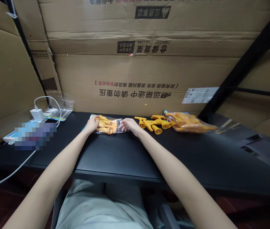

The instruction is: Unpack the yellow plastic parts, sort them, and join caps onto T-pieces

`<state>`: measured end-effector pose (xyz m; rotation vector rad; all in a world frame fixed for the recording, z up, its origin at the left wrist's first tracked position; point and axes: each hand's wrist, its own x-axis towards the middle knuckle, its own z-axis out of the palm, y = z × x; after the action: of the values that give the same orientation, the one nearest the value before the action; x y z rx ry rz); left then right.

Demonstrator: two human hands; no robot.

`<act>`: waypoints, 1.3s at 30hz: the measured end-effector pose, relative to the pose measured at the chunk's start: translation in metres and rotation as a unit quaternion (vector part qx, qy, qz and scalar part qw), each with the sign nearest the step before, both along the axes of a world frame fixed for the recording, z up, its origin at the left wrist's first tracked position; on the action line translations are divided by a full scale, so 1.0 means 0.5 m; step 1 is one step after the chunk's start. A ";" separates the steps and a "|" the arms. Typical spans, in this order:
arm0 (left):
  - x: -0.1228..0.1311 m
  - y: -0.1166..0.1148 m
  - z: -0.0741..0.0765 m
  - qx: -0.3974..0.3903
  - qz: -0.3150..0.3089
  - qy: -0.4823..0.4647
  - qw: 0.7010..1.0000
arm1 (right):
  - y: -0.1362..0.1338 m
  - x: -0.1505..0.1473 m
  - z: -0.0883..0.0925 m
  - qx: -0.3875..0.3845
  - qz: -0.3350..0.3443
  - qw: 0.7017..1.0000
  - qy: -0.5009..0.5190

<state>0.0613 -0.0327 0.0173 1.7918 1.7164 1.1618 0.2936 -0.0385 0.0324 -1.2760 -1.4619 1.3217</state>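
Note:
On the black table, a clear plastic bag (pixel 107 125) holds several yellow-orange pieces and lies between my two hands. My left hand (pixel 92 123) is closed on the bag's left end, where a strip of blue shows. At the other end, the curled fingers of my right hand (pixel 128 125) pinch the clear plastic edge. Just right of that hand lie several loose yellow-orange pieces (pixel 157 129), with hollow flared ends and forked arms. Farther right, a fuller clear bag (pixel 188 122) of similar pieces rests against the loose ones.
A white power strip (pixel 10 136) with a plugged-in charger (pixel 37 114) and a white cable (pixel 10 173) sits at the left, beside a blurred-out blue item (pixel 36 136). Empty clear packaging (pixel 62 111) lies behind it. Cardboard (pixel 135 70) walls the back.

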 end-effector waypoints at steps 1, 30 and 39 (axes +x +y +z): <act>-0.001 -0.002 0.003 0.001 0.013 0.023 1.000 | 0.000 0.001 0.003 0.010 -0.001 1.000 0.004; -0.013 -0.007 0.018 -0.073 0.033 0.024 0.996 | 0.037 0.024 -0.044 0.142 -0.151 0.941 -0.268; -0.002 0.029 -0.013 -0.047 0.045 0.073 0.995 | 0.051 0.006 -0.051 0.034 -0.172 0.984 0.037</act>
<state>0.0605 -0.0183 0.0110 1.7981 1.9186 0.9875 0.2964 -0.0129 0.0067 -1.3485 -1.1610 1.0681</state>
